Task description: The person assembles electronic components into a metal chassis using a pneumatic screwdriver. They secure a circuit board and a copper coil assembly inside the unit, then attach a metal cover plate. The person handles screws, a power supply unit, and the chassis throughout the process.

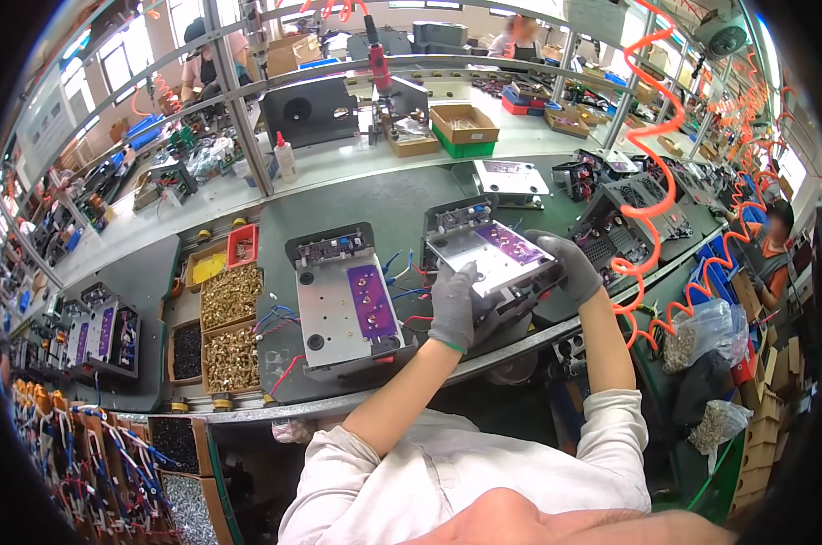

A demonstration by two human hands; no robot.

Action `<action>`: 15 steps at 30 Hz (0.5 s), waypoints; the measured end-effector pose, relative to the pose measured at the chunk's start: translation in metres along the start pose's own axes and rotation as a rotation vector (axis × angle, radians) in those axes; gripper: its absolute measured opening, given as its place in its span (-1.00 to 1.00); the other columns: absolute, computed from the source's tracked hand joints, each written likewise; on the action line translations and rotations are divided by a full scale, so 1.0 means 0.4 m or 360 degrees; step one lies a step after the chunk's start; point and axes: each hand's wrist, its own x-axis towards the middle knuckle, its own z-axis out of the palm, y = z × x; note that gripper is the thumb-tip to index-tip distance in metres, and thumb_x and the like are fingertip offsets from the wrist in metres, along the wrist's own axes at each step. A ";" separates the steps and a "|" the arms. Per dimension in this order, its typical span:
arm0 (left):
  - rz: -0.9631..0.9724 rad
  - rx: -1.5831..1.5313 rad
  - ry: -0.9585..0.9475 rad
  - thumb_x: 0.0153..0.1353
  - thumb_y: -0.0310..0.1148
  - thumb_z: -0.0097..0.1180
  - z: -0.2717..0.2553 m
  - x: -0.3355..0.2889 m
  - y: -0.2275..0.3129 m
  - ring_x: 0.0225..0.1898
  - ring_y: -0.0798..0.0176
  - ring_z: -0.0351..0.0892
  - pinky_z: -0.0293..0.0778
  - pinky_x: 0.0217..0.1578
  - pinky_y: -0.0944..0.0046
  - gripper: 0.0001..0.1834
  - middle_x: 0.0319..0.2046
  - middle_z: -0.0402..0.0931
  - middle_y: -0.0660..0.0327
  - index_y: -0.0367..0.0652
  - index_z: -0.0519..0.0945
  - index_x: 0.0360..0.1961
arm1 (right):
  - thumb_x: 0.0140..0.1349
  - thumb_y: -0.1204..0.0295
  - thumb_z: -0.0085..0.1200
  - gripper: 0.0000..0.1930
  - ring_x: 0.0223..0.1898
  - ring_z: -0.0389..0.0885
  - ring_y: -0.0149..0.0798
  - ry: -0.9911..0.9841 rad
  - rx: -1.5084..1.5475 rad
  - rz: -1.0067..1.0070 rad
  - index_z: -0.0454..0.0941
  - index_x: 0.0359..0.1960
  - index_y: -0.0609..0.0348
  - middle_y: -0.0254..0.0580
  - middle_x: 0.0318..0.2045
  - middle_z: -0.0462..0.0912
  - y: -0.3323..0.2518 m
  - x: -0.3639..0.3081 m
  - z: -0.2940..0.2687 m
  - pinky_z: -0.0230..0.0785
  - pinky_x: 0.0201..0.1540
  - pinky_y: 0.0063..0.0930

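A silver metal plate with a purple strip (476, 256) lies tilted over a dark housing with a circuit board at its far edge. My left hand (454, 307), in a grey glove, grips the plate's near left corner with the thumb on top. Around its right edge my right hand (570, 270), gloved too, is closed. The fingers beneath are hidden, and I cannot tell whether the plate is fixed to the housing. To the left sits a similar metal unit with a purple strip (334, 309), blue and red wires beside it.
Bins of brass-coloured fittings (231, 300) and black small parts (187, 352) stand left. An orange coiled hose (652, 213) hangs at the right. Behind are another silver plate (509, 184), a glue bottle (285, 156) and a red hanging screwdriver (378, 68). A co-worker (774, 254) is at far right.
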 end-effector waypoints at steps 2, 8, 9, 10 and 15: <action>0.0152 0.0084 -0.0014 0.29 -0.34 -0.04 -0.006 0.000 -0.023 -0.35 0.36 0.49 0.43 -0.51 0.36 -0.69 -0.23 0.50 0.19 -0.24 0.44 0.00 | 0.19 0.16 0.00 -0.39 -0.03 0.55 -0.31 -0.0179 0.0191 0.0020 0.33 0.21 0.32 -0.17 -0.02 0.56 0.025 0.028 -0.020 0.38 0.05 -0.43; 0.0045 0.0671 -0.0035 0.31 -0.29 0.00 -0.067 0.025 -0.065 -0.26 0.39 0.45 0.43 -0.27 0.36 -0.64 -0.23 0.50 0.25 -0.26 0.44 0.05 | 0.10 0.30 0.06 -0.33 0.15 0.44 -0.21 -0.0493 0.0450 -0.0043 0.25 0.26 0.33 -0.07 0.11 0.48 0.088 0.046 -0.060 0.26 0.22 -0.36; 0.0103 0.0629 -0.0035 0.32 -0.28 0.00 -0.076 0.028 -0.075 -0.27 0.40 0.45 0.42 -0.28 0.36 -0.65 -0.24 0.50 0.25 -0.26 0.44 0.04 | 0.12 0.37 0.02 -0.34 0.17 0.42 -0.21 -0.0464 0.0537 -0.0007 0.21 0.29 0.31 -0.06 0.16 0.43 0.095 0.046 -0.061 0.25 0.23 -0.35; 0.0165 0.0587 -0.0039 0.32 -0.27 -0.01 -0.077 0.031 -0.080 -0.29 0.40 0.46 0.42 -0.29 0.36 -0.65 -0.24 0.50 0.25 -0.26 0.45 0.03 | 0.12 0.37 0.01 -0.35 0.05 0.48 -0.26 -0.0419 0.0531 0.0000 0.21 0.29 0.28 -0.09 0.09 0.48 0.095 0.045 -0.061 0.32 0.09 -0.40; 0.0097 0.0492 0.0016 0.32 -0.26 -0.01 -0.062 0.020 -0.046 -0.27 0.41 0.46 0.39 -0.27 0.38 -0.65 -0.23 0.51 0.23 -0.29 0.46 0.01 | 0.14 0.38 -0.03 -0.35 -0.27 0.58 -0.38 -0.0276 0.0690 0.0054 0.19 0.33 0.13 -0.21 -0.14 0.60 0.084 0.029 -0.044 0.44 -0.20 -0.49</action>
